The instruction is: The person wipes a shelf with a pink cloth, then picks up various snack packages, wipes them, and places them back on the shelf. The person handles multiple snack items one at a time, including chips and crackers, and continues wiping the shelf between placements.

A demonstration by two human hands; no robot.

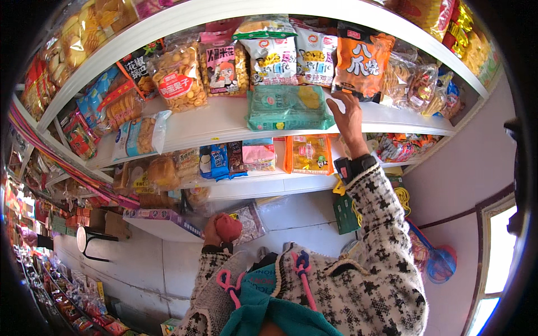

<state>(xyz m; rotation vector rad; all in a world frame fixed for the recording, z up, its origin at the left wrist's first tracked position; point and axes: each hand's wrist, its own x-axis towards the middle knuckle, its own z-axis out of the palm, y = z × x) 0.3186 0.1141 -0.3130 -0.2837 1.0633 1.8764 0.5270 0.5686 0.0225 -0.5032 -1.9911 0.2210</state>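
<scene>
My left hand (213, 230) is low in front of me, closed around a bunched red cloth (229, 227). My right hand (347, 112) reaches up to the middle shelf, thumb and fingers apart. Its fingertips overlap the lower edge of an orange-and-black snack bag (361, 63); whether they press on it cannot be told. Just left of the thumb, a green translucent snack pack (290, 108) lies flat at the shelf's front. Behind that pack stand two white snack bags (272, 59), with a pink popcorn bag (224, 67) and a clear bag of round crackers (178, 80) further left.
The white shelf board (210, 122) curves across the view. An orange snack pack (309, 155) sits on the shelf below. On the floor are a white carton (164, 224) and a green crate (346, 214). A blue net (441, 262) leans at the right wall.
</scene>
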